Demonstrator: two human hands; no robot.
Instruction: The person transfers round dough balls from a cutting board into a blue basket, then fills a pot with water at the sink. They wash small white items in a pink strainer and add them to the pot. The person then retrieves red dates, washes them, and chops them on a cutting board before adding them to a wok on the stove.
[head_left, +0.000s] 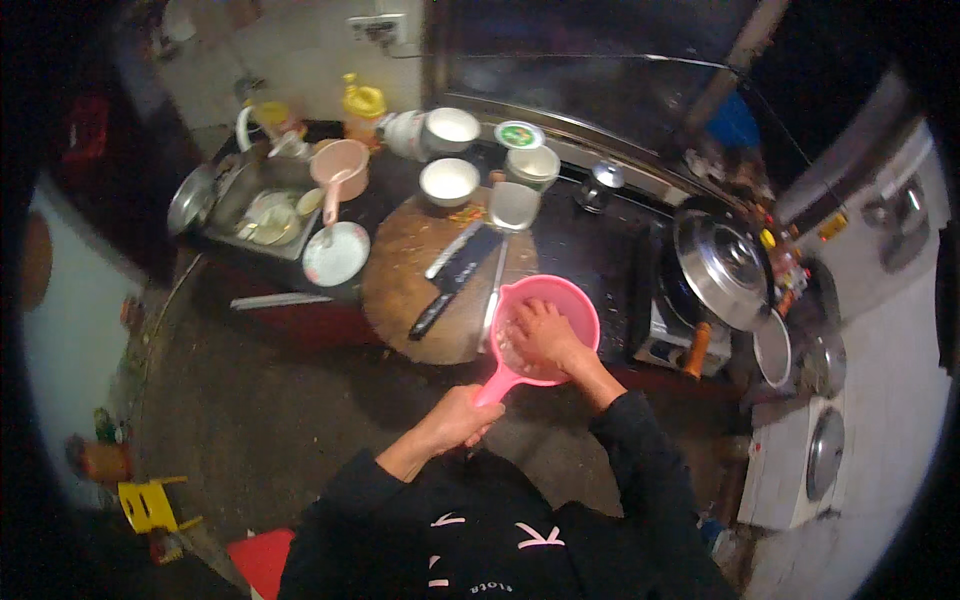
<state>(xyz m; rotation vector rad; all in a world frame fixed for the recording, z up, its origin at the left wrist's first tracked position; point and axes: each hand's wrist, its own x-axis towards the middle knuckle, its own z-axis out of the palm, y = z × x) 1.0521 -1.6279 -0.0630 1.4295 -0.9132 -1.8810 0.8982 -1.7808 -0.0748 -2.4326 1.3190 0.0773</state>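
My left hand (457, 420) grips the handle of a bright pink plastic dipper (583, 300), held over the counter's front edge. Inside its bowl, my right hand (544, 334) reaches down with bent fingers among small pale pieces (512, 349); whether it grasps any is hidden. Just behind and to the left lies a round wooden chopping board (397, 277). On the board rests a cleaver (465, 259) with a dark blade and black handle. A metal spatula (514, 206) lies beside it, its long handle running toward the dipper.
White bowls (450, 180) stand behind the board. On the left are a sink (300, 244) with dishes, a pale pink dipper (349, 161) and a plate (336, 255). A lidded wok (720, 262) sits on a gas stove (675, 337) at right. A yellow stool (146, 506) stands on the floor.
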